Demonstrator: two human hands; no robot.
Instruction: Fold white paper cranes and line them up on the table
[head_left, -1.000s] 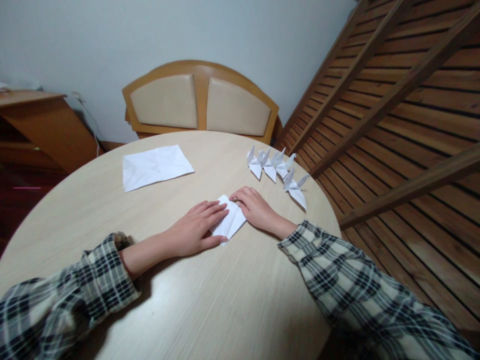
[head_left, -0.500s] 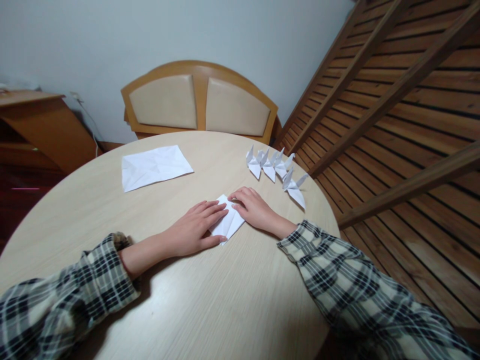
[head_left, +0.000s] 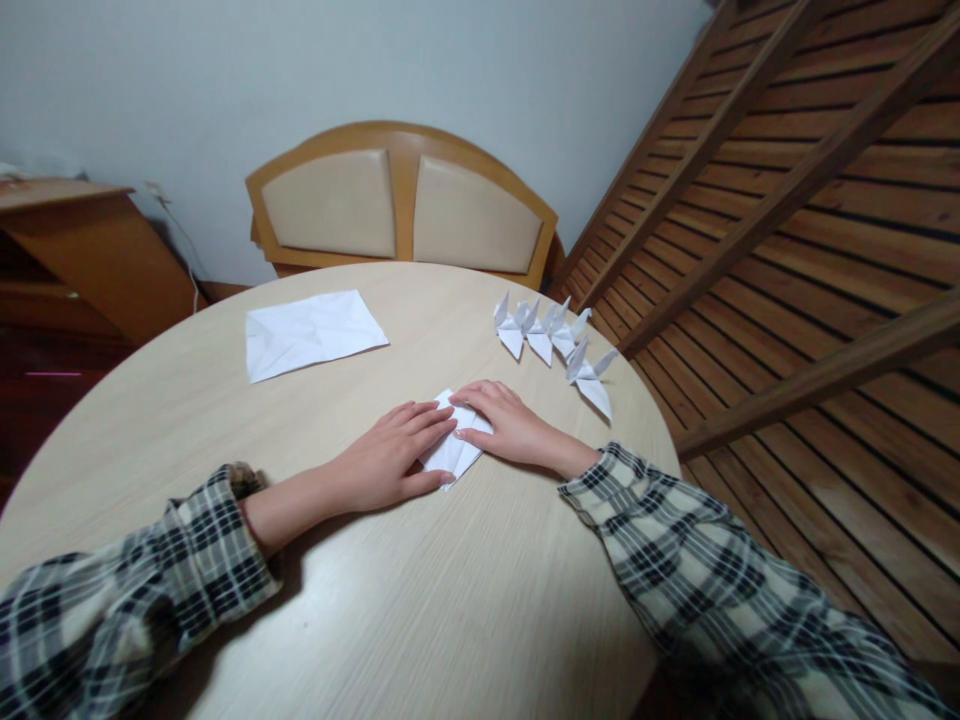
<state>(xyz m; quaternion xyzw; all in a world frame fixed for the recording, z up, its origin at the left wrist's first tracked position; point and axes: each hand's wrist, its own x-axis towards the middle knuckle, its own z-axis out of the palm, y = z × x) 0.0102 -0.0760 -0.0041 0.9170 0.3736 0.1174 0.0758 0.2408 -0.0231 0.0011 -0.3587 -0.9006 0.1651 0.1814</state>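
Note:
A small folded sheet of white paper (head_left: 459, 459) lies on the round table between my hands. My left hand (head_left: 390, 455) rests flat on its left side, fingers stretched out and thumb near the paper's lower corner. From the right, my right hand (head_left: 514, 425) presses on the paper, its thumb on the middle and its fingers at the upper right edge. Thumb and fingers are apart. Both hands cover part of the paper, so some of its folds are hidden.
Several white paper cranes (head_left: 592, 380) stand at the table's right side. White paper (head_left: 315, 335) lies flat at the far left. A wooden headboard (head_left: 405, 200) is behind the round table (head_left: 420, 600). Wooden slats (head_left: 825, 300) rise on the right, and a cabinet (head_left: 97, 250) stands at left.
My right thumb has moved down and left onto the middle of the paper, and the right fingers have shifted slightly left. My left hand stays in place.

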